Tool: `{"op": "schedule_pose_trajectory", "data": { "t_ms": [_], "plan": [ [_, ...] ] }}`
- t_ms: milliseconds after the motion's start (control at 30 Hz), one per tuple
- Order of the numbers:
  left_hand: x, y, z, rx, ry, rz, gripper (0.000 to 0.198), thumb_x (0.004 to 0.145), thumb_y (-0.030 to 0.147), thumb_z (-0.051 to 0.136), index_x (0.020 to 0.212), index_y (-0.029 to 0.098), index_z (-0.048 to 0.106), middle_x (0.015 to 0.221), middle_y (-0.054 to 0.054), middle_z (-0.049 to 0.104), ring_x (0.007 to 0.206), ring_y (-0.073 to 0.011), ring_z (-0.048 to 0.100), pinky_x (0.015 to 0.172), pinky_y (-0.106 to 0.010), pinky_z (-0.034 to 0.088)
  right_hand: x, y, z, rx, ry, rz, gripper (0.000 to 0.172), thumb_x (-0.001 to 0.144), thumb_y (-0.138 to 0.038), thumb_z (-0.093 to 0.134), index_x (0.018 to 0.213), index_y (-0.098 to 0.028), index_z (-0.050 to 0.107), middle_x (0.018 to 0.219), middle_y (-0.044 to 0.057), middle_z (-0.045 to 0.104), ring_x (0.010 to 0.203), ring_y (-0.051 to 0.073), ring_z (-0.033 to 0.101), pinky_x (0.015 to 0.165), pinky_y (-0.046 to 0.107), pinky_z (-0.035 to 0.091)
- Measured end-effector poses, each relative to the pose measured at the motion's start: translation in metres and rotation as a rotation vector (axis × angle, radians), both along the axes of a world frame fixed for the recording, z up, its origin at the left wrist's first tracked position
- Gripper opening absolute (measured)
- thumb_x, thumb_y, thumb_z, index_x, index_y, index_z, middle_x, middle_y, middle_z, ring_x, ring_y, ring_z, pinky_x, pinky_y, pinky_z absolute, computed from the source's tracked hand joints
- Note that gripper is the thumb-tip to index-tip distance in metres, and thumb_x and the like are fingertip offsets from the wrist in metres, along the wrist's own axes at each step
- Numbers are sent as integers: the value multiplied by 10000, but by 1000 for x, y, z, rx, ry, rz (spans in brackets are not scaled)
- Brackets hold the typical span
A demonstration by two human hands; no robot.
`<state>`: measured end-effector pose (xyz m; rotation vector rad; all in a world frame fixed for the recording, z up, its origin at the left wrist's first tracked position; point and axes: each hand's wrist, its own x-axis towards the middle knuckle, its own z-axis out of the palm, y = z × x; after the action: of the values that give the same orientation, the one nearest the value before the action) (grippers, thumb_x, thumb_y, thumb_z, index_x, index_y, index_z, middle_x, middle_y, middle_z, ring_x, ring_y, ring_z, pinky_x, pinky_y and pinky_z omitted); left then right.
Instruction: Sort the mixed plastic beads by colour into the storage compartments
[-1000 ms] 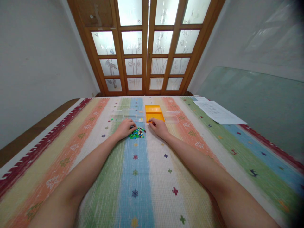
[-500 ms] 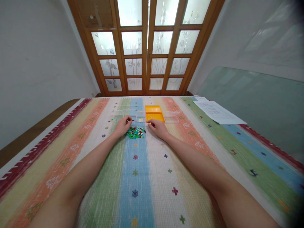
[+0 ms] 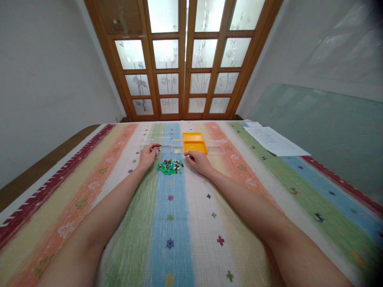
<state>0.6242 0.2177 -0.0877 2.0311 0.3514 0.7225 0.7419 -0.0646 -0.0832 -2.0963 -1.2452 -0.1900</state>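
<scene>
Two hands work over a striped, cloth-covered tabletop (image 3: 203,231): the fingers of my left hand (image 3: 147,156) are closed on what looks like a small dark piece (image 3: 159,146), beside a clear container (image 3: 163,140). My right hand (image 3: 198,162) is at the near left corner of an open yellow box (image 3: 192,137), its thumb and fingers drawn together; whether they grip anything, I cannot tell. Nearer me, between both hands, lies a heap of small coloured pieces (image 3: 170,168), green, white and dark among them. A few white pieces (image 3: 191,148) lie in the box's near half, while printed sheets (image 3: 273,141) lie well apart, far right.

A light fingertip pinch serves best here, in my judgement: a hard squeeze could flick so small a piece away, and a low wrist could scatter the heap. The dark piece juts rightward from my fingers, its long axis too small to make out. The heap's pieces point every which way. The box's hinge runs left to right, its lid on the far side.
</scene>
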Motion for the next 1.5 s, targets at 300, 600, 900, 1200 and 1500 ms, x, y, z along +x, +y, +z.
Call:
{"op": "schedule_pose_trajectory", "data": {
  "t_ms": [300,600,900,1200,1500],
  "plan": [
    [-2,-1,-3,29,37,7,429,937,258,499,1313,201,697,1156,-53,768,578,-115,580,628,-270,497,0,0,0,-11,-21,19,170,989,-240,614,1103,-210,736,978,46,760,853,189,678,773,287,466],
    [-3,-6,2,177,50,13,358,949,258,515,1227,186,728,1073,-48,782,755,-163,642,784,-300,518,-16,3,6,-49,-99,147,166,1002,-222,598,1106,-212,727,1011,67,737,932,199,651,840,300,452],
    [-6,-15,7,278,78,-34,318,943,251,542,1172,189,754,1029,-57,786,793,-187,655,797,-311,514,-27,2,12,-162,-162,360,120,940,-185,620,1000,-204,722,995,60,668,965,209,597,855,305,439],
    [-8,-19,7,329,103,-47,320,955,274,539,1175,197,759,1031,-52,786,756,-182,625,767,-313,495,-24,2,15,-246,-281,371,145,958,-218,617,1065,-216,715,1007,69,652,963,221,563,855,324,417],
    [-8,-20,8,336,111,-64,323,947,274,542,1180,201,753,1033,-48,785,752,-178,619,767,-306,492,-26,0,16,-231,-304,387,108,988,-257,634,1056,-215,705,1020,68,654,967,217,569,849,318,418]
  ]
}}
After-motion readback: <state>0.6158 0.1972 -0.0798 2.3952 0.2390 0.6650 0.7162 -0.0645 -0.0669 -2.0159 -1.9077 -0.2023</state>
